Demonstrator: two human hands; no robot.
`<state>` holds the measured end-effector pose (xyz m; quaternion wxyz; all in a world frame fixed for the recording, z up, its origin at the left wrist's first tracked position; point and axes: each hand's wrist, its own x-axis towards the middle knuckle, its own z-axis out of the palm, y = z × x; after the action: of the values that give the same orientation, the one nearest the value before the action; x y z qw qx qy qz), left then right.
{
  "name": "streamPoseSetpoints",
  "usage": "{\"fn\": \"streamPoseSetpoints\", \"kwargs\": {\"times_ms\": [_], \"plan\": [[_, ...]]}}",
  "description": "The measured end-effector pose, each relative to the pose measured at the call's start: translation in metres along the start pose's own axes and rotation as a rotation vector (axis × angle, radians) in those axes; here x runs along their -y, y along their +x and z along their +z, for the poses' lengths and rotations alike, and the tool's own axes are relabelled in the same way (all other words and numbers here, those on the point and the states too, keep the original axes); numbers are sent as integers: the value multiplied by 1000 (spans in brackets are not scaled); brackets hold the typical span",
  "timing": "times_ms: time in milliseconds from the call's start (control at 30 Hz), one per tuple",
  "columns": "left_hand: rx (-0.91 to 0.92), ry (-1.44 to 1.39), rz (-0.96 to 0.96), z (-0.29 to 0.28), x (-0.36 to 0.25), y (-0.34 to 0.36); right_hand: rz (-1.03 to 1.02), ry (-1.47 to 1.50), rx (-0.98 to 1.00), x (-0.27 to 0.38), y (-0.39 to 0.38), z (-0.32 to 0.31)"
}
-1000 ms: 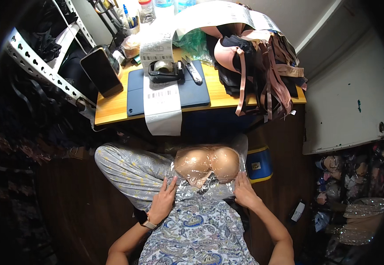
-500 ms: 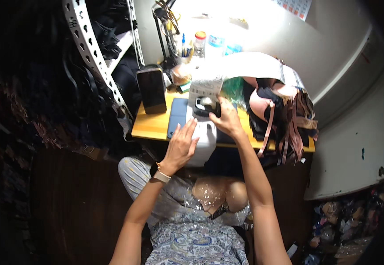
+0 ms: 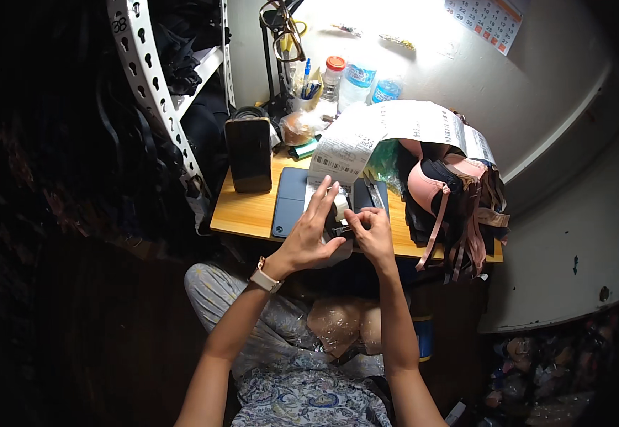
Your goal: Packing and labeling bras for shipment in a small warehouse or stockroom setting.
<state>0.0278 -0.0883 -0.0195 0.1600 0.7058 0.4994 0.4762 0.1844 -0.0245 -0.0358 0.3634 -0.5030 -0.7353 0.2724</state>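
Observation:
A small black tape dispenser [image 3: 341,226] with a pale roll of tape [image 3: 341,205] lies between my hands at the desk's front. My left hand [image 3: 302,235] cups its left side, fingers stretched along it and thumb round its near end. At the dispenser's right, my right hand [image 3: 372,231] has thumb and forefinger pinched together; whatever is in the pinch is too small to make out. Behind the dispenser, a long white strip of printed labels [image 3: 334,158] rises off the desk and arches right. A bagged beige bra [image 3: 338,327] rests on my lap.
A dark phone [image 3: 248,155] stands at the left on the wooden desk [image 3: 245,217], beside a blue-grey flat device [image 3: 290,203]. Pink and black bras [image 3: 448,185] are piled at the right. Bottles [image 3: 358,84] and a pen cup [image 3: 304,101] stand behind; a white metal shelf [image 3: 154,92] rises left.
The dispenser has come nearer to me. My left hand has moved from the label strip to the dispenser's side. My right hand has gone from gripping the dispenser to a pinch beside it.

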Motion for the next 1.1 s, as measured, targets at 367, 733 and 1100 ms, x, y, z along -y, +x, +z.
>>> {"fn": "streamPoseSetpoints", "kwargs": {"times_ms": [367,733,1100], "plan": [[154,-17,60,2,4,9,394,654,-143,7,-70,-4],[-41,350,190,20,-20,-28,834,353,-121,-101,-88,-40],[881,385,238,26,2,-207,-492,-492,247,-154,-275,-156]]}}
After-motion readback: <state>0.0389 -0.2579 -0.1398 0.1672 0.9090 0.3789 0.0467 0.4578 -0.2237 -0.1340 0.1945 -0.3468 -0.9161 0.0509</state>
